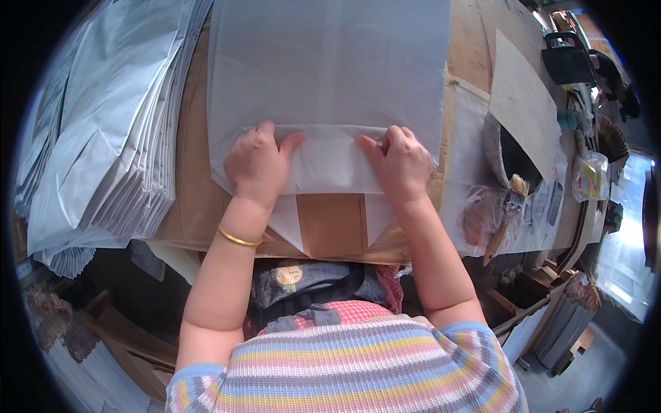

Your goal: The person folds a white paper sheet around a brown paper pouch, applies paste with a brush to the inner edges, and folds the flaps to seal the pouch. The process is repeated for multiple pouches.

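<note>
Both my left hand (256,162) and right hand (401,163) press flat, fingers spread, gripping nothing, on the white paper sheet's (330,69) folded flap on the cardboard-covered table (196,199). I'd crease evenly, edges aligned.

A large sheet of thin, translucent white paper (330,69) lies flat on the brown tabletop (200,199), stretching away from both hands. Its near edge is folded up into a flap (323,162), the crease running straight between the left hand (256,165) and the right hand (399,164). Both hands press flat on that flap, fingertips at the crease. The sheet's near corners are folded in diagonally beneath the hands.
</note>
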`<state>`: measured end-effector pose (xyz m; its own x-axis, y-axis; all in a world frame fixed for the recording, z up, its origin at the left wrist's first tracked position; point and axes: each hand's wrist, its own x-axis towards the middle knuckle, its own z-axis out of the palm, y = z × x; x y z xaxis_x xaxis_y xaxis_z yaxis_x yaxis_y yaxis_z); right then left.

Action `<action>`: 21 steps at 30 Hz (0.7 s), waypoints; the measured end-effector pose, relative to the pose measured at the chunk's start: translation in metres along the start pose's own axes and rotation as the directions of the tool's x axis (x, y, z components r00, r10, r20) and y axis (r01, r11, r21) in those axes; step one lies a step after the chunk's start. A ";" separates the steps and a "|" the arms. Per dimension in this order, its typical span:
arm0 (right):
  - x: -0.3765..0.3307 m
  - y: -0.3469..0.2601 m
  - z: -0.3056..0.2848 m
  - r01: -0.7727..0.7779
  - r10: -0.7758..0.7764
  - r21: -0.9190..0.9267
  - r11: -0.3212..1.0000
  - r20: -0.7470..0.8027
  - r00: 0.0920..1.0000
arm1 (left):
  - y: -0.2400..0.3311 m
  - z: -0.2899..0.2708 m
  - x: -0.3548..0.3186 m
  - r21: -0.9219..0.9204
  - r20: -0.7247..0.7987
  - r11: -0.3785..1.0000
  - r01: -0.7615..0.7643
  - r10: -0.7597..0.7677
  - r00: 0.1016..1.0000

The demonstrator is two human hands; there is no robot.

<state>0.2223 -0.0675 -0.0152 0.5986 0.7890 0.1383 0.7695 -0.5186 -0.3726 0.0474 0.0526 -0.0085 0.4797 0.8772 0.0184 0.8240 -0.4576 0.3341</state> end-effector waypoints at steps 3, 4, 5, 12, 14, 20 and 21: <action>0.001 0.004 0.001 0.010 -0.008 0.043 0.999 -0.046 0.999 | 0.001 -0.002 0.004 0.027 -0.028 0.999 -0.026 0.027 0.999; -0.001 0.008 -0.002 0.017 -0.012 0.101 0.995 -0.045 0.999 | 0.001 -0.003 0.002 0.042 -0.050 0.998 -0.054 0.056 0.997; 0.000 0.010 -0.002 0.027 -0.020 0.162 0.986 -0.044 0.999 | 0.000 -0.003 0.001 0.061 -0.075 0.995 -0.080 0.084 0.994; -0.049 -0.040 0.011 0.579 -0.568 -0.016 0.815 0.176 0.804 | -0.008 -0.004 -0.037 0.119 0.322 0.808 -0.576 0.518 0.793; -0.045 -0.036 0.000 0.446 -0.449 0.062 0.893 0.199 0.871 | -0.011 -0.010 -0.033 0.084 0.301 0.858 -0.506 0.463 0.834; -0.050 -0.016 -0.018 0.365 -0.363 0.036 0.931 0.217 0.906 | 0.004 -0.005 -0.038 0.082 0.345 0.856 -0.511 0.457 0.820; -0.049 -0.023 -0.013 0.404 -0.402 0.038 0.914 0.222 0.888 | 0.005 0.001 -0.038 0.072 0.371 0.823 -0.563 0.502 0.781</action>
<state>0.1784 -0.0988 -0.0013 0.1731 0.9825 0.0693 0.9367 -0.1425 -0.3199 0.0338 0.0168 -0.0088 0.9002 0.4019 -0.1680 0.4301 -0.8810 0.1971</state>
